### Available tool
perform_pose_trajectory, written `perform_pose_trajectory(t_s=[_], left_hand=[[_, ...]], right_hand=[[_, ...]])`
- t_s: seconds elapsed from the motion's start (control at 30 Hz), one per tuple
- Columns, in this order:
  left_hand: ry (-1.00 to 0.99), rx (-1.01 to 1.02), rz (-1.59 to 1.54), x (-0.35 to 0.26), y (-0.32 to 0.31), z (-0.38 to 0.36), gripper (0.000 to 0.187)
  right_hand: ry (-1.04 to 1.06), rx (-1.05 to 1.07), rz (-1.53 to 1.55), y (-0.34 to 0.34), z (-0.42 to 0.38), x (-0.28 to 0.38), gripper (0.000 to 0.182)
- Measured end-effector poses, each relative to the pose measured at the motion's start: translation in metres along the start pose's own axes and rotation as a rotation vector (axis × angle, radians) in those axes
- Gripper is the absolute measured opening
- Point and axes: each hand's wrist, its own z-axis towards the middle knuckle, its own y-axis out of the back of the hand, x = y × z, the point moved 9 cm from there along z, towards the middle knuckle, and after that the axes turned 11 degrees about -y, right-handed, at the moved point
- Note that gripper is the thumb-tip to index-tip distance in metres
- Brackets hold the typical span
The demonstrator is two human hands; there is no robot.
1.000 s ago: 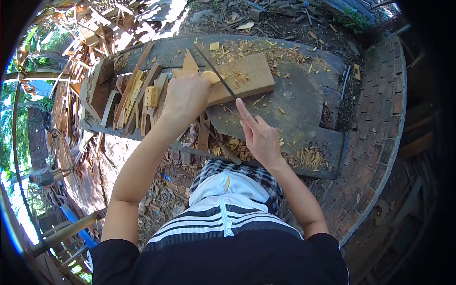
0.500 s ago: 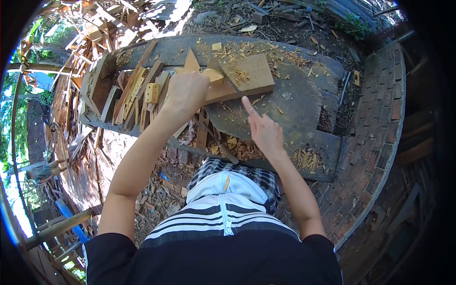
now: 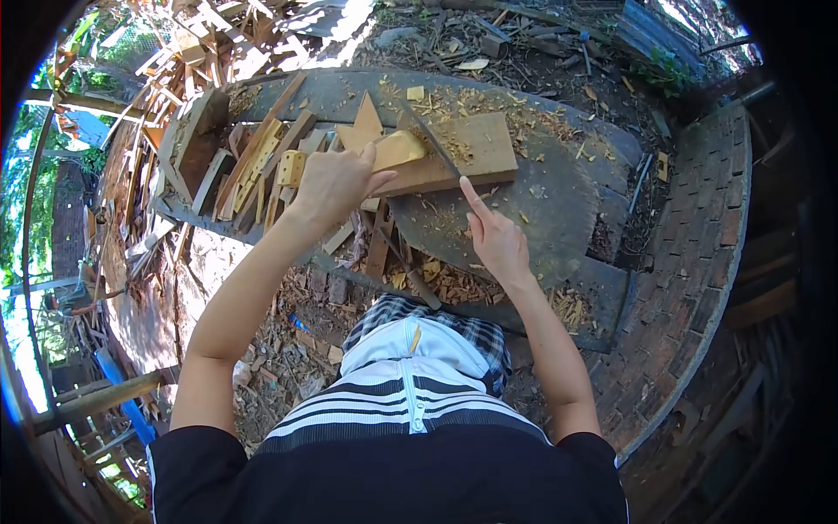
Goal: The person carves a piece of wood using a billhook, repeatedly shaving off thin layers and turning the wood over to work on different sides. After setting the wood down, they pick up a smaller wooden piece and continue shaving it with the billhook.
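Note:
My left hand (image 3: pixel 336 181) is closed round a pale yellow piece of carved wood (image 3: pixel 400 150), its rounded end sticking out to the right. My right hand (image 3: pixel 500 244) grips a knife with the index finger stretched along it; the handle is hidden in the palm. The long dark knife blade (image 3: pixel 435 142) points up and left, just beyond the end of the carved wood. Under both lies a thick wooden block (image 3: pixel 480 150), dusted with shavings. A pointed, star-like wooden piece (image 3: pixel 362 127) stands behind my left hand.
The dark workbench (image 3: pixel 541 210) is strewn with shavings. Wood strips (image 3: pixel 253 175), a small yellow block with holes (image 3: pixel 291 166) and an open wooden box (image 3: pixel 194 148) fill its left end. A wooden-handled tool (image 3: pixel 423 286) lies near my waist. To the right runs a brick wall (image 3: pixel 690 262).
The view has shifted slightly. Relative to the block, the knife and right hand have moved up a little. My left hand has shifted left and its thumb now sticks out.

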Motion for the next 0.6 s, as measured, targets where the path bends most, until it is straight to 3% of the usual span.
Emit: perform_pose_trajectory(t_s=[0.1,0.33,0.5,0.6], left_hand=[[-0.097,-0.093,-0.079,0.008,-0.005,-0.016,0.042],[-0.076,-0.214,-0.242,0.019,-0.008,-0.021,0.039],[0.029,-0.098,-0.285,0.033,-0.007,-0.002,0.04],[0.056,-0.062,-0.213,0.025,0.003,0.002,0.039]], right_hand=[[0.027,-0.054,0.071,-0.003,-0.001,-0.001,0.061],[-0.024,0.011,0.193,0.004,-0.002,0.008,0.059],[0.048,-0.068,0.084,0.032,-0.024,0.046,0.057],[0.031,0.034,-0.059,0.01,-0.02,0.045,0.058]])
